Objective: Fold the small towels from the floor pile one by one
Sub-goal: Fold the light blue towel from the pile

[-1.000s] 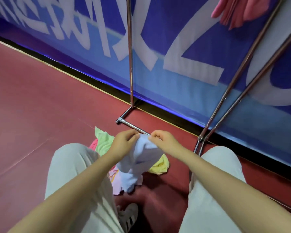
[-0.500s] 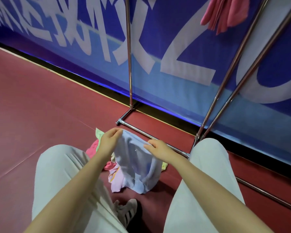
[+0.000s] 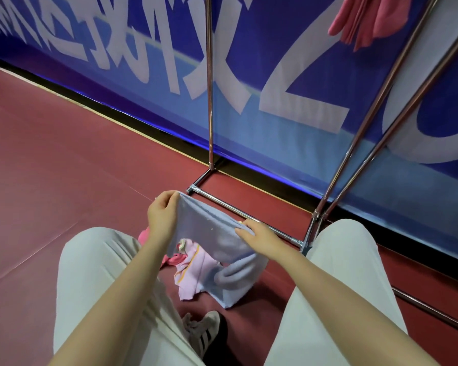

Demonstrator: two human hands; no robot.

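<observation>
2 hands now hold the light blue towel spread between them, where 1 second ago they were bunched together at a single point on it. The top edge has been drawn out taut, so the towel looks opened and ready for its first fold, which is not yet made. The left hand grips the far left corner, fingers curled over the edge. The right hand pinches the other end of that edge, fingers closed on the cloth. The towel's lower part sags and its bottom corner rests on the red floor, over the pile of pink and lilac towels between the knees. Behind stands the metal rack against the blue banner.
</observation>
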